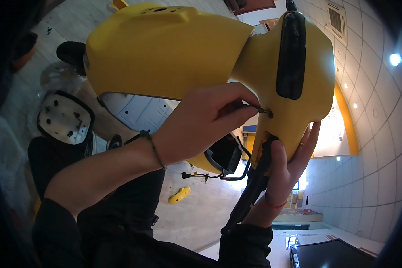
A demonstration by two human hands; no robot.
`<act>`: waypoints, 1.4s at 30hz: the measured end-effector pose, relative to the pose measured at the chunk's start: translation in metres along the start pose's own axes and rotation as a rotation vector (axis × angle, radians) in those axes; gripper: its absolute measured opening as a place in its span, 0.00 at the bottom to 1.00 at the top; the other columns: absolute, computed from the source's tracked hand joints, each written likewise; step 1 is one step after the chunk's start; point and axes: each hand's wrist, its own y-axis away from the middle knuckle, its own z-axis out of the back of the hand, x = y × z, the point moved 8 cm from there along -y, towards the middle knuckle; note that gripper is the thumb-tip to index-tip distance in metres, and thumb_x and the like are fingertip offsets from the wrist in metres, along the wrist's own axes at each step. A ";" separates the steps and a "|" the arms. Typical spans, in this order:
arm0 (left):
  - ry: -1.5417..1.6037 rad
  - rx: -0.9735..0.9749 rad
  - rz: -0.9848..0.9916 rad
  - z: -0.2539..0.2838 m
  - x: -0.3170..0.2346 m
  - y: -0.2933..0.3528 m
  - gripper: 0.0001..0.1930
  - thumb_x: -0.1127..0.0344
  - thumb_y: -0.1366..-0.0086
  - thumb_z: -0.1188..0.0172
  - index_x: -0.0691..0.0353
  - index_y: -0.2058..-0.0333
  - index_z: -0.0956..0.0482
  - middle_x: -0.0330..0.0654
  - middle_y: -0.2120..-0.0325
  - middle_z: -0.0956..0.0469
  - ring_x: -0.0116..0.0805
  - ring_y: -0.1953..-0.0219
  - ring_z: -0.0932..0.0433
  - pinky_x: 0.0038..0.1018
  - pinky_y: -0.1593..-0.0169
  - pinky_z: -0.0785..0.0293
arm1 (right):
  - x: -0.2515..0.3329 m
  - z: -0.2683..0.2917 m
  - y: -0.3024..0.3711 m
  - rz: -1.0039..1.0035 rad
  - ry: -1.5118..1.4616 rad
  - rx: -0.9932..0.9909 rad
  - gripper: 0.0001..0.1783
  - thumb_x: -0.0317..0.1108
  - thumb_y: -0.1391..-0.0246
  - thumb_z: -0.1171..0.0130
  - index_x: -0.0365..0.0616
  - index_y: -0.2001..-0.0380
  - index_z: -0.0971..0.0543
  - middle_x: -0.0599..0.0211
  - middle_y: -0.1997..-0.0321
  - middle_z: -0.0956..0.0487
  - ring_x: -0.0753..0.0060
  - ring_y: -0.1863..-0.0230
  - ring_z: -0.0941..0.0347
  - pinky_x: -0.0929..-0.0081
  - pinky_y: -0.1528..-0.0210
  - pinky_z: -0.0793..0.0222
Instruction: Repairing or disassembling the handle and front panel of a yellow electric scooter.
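Note:
A yellow scooter body (165,53) takes up the upper middle, with a yellow handlebar cover (315,67) at its right end. A long glossy black panel (292,56) is set into that cover. My left hand (210,114), with a green bracelet at the wrist, is closed in a pinch on a small dark thin piece (259,108). The piece's tip meets a small hole in the cover. Lower down, my right hand (288,167) clasps the cover beside a black handlebar grip (252,192). Its thumb is in front and its fingers reach round behind.
A black cable with a connector (205,176) dangles below the scooter. On the floor lies a small yellow part (179,195). A white panel with a black rim (64,117) lies at left by my dark-clothed leg (138,187). A black screen (330,254) shows at lower right.

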 end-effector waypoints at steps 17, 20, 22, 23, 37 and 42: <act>0.095 0.004 -0.049 -0.008 0.005 -0.004 0.10 0.66 0.35 0.50 0.66 0.59 0.26 0.38 0.73 0.26 0.22 0.71 0.25 0.17 0.66 0.29 | -0.005 0.002 0.001 -0.091 -0.032 -0.008 0.52 0.38 0.62 0.40 0.43 0.35 0.55 0.46 0.37 0.44 0.55 0.38 0.44 0.62 0.39 0.49; 0.168 0.020 -0.034 -0.011 0.009 -0.003 0.10 0.67 0.35 0.50 0.67 0.59 0.28 0.39 0.73 0.25 0.22 0.71 0.25 0.17 0.66 0.28 | -0.006 0.002 0.002 -0.086 -0.030 -0.020 0.51 0.38 0.61 0.40 0.42 0.35 0.55 0.47 0.37 0.44 0.56 0.39 0.43 0.63 0.39 0.50; 0.238 0.014 -0.038 -0.012 0.011 -0.004 0.09 0.68 0.35 0.49 0.67 0.59 0.29 0.40 0.73 0.25 0.21 0.72 0.25 0.17 0.67 0.27 | -0.006 0.001 0.003 -0.088 -0.027 -0.016 0.51 0.38 0.61 0.40 0.41 0.35 0.55 0.47 0.37 0.43 0.57 0.39 0.43 0.64 0.39 0.50; 0.241 0.014 -0.037 -0.013 0.011 -0.005 0.09 0.68 0.35 0.49 0.67 0.59 0.29 0.40 0.73 0.25 0.21 0.72 0.25 0.17 0.67 0.27 | -0.005 0.002 0.003 -0.088 -0.026 -0.014 0.51 0.38 0.61 0.40 0.41 0.35 0.55 0.48 0.37 0.43 0.57 0.39 0.44 0.64 0.39 0.50; 0.235 -0.026 -0.030 -0.021 0.008 -0.012 0.07 0.71 0.37 0.46 0.66 0.61 0.28 0.39 0.71 0.25 0.20 0.71 0.24 0.15 0.71 0.27 | -0.006 0.007 -0.001 -0.086 -0.029 -0.010 0.53 0.43 0.60 0.38 0.40 0.36 0.56 0.47 0.37 0.42 0.56 0.38 0.44 0.64 0.39 0.50; 0.207 0.007 -0.028 -0.021 0.004 -0.012 0.07 0.70 0.37 0.46 0.66 0.62 0.28 0.39 0.72 0.25 0.20 0.71 0.24 0.15 0.70 0.28 | -0.006 0.006 -0.001 -0.096 -0.035 -0.013 0.53 0.41 0.60 0.39 0.40 0.36 0.56 0.48 0.38 0.42 0.56 0.39 0.43 0.63 0.39 0.50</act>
